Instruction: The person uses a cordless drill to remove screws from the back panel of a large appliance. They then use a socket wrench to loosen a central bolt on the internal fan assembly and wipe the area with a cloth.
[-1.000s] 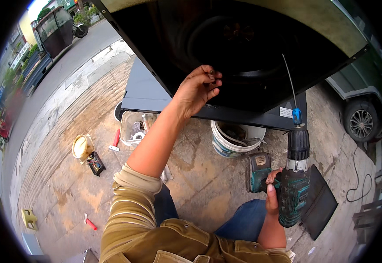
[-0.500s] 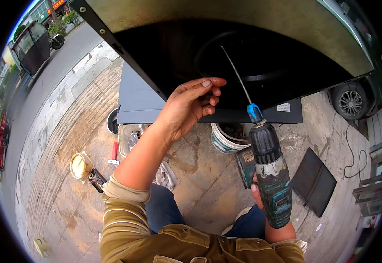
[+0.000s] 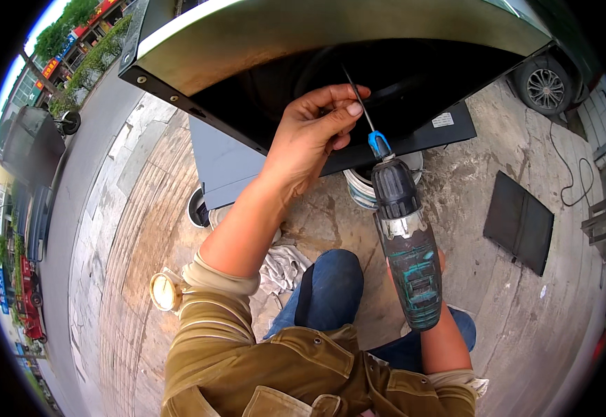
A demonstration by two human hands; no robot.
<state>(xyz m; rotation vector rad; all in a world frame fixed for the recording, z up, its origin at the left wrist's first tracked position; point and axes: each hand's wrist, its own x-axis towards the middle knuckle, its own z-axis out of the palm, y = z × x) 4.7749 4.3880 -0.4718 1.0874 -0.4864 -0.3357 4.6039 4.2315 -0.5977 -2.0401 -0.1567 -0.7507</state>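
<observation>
The power drill points up and away from me, in front of the right side of my body, its long thin bit running from a blue collar toward the dark hollow of a big metal-edged housing; my right hand is closed around the drill, most of it hidden behind the body of the tool; my left hand is up at the bit, thumb and forefinger nearly together beside the shaft, the other fingers curled in, though I cannot tell whether they pinch it or hold something small; under the housing lies a grey panel, with a white label near its right end; below its edge stand a white bucket and, to the left, a dark bowl; a crumpled cloth lies by my knee, a tub beside my left sleeve; off right, a flat black panel rests on the paving, a car wheel beyond.
</observation>
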